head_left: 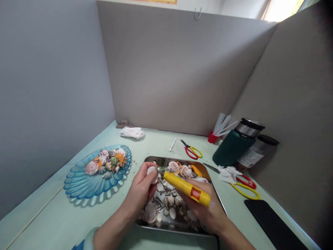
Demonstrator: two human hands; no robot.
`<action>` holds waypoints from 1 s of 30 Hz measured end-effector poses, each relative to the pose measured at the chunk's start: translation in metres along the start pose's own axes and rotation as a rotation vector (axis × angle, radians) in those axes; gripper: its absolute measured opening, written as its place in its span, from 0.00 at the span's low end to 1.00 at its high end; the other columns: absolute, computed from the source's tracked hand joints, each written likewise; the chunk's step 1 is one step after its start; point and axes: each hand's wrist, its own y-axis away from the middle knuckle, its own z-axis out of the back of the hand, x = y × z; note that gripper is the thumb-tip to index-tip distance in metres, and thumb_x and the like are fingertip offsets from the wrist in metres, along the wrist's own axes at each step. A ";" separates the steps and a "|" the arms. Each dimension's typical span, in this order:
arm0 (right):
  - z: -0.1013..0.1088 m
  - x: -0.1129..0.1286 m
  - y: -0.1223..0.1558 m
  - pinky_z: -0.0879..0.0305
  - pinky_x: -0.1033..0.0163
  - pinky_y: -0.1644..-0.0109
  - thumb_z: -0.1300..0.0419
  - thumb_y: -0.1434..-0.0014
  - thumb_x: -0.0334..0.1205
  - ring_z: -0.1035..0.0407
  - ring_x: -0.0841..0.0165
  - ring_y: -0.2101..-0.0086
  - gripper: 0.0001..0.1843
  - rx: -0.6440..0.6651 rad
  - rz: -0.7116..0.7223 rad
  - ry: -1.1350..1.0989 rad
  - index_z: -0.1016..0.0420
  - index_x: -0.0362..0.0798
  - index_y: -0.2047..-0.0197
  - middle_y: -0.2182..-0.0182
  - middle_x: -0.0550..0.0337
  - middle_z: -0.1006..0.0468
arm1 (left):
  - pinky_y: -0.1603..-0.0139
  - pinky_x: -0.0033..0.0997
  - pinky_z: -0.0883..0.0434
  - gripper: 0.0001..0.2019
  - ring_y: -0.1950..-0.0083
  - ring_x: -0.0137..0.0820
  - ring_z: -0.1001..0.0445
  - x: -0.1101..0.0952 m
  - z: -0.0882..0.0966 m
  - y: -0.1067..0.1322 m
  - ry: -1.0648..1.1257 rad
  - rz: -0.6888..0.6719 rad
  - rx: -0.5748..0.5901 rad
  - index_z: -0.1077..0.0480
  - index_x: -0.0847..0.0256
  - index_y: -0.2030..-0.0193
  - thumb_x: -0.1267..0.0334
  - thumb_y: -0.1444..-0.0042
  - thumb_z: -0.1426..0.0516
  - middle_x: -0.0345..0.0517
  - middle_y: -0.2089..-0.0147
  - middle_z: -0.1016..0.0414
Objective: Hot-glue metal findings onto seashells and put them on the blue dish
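My left hand (144, 182) pinches a small white seashell (152, 170) above the left side of a metal tray (220, 199). My right hand (201, 208) is wrapped round a yellow hot glue gun (186, 187), whose nozzle points left and comes close to the shell. Whether the tip touches the shell, I cannot tell. Below both hands, the tray holds many loose shells, among them a ribbed scallop shell (150, 212) at the lower left and reddish striped ones at the back. My right hand hides part of the tray's right side.
A blue scalloped plate (88, 189) with shells stands on the left. Scissors (191, 151) lie behind the tray; larger scissors (244, 187) with tissue (229, 174) lie right. Also there are a green bottle (234, 146), a red cup (212, 138) of glue sticks and a black phone-like slab (273, 222).
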 end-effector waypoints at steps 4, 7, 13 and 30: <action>0.000 -0.001 0.000 0.48 0.68 0.75 0.44 0.44 0.36 0.43 0.73 0.78 0.10 -0.009 -0.002 -0.020 0.38 0.47 0.76 0.80 0.67 0.37 | 0.85 0.18 0.56 0.10 0.86 0.19 0.52 0.002 0.002 -0.002 -0.024 -0.008 0.031 0.40 0.55 0.59 0.54 0.44 0.48 0.26 0.84 0.46; -0.001 -0.003 0.001 0.48 0.68 0.75 0.44 0.44 0.35 0.44 0.73 0.78 0.09 -0.003 -0.018 -0.035 0.37 0.47 0.75 0.80 0.66 0.37 | 0.85 0.18 0.56 0.10 0.86 0.18 0.51 0.002 0.003 -0.002 -0.027 0.006 0.030 0.40 0.55 0.59 0.54 0.44 0.48 0.27 0.82 0.43; -0.002 -0.004 -0.001 0.49 0.67 0.75 0.44 0.43 0.37 0.44 0.73 0.78 0.11 -0.004 -0.016 -0.044 0.38 0.47 0.76 0.80 0.66 0.37 | 0.85 0.19 0.57 0.09 0.85 0.18 0.52 0.003 0.003 -0.002 -0.030 0.007 0.048 0.40 0.54 0.59 0.55 0.42 0.49 0.27 0.82 0.47; -0.001 -0.004 -0.001 0.49 0.68 0.74 0.44 0.44 0.34 0.44 0.74 0.78 0.10 -0.003 -0.005 -0.047 0.38 0.47 0.76 0.79 0.67 0.37 | 0.83 0.21 0.55 0.09 0.84 0.19 0.53 0.006 0.005 -0.004 -0.016 -0.040 0.019 0.39 0.55 0.58 0.55 0.42 0.49 0.28 0.81 0.45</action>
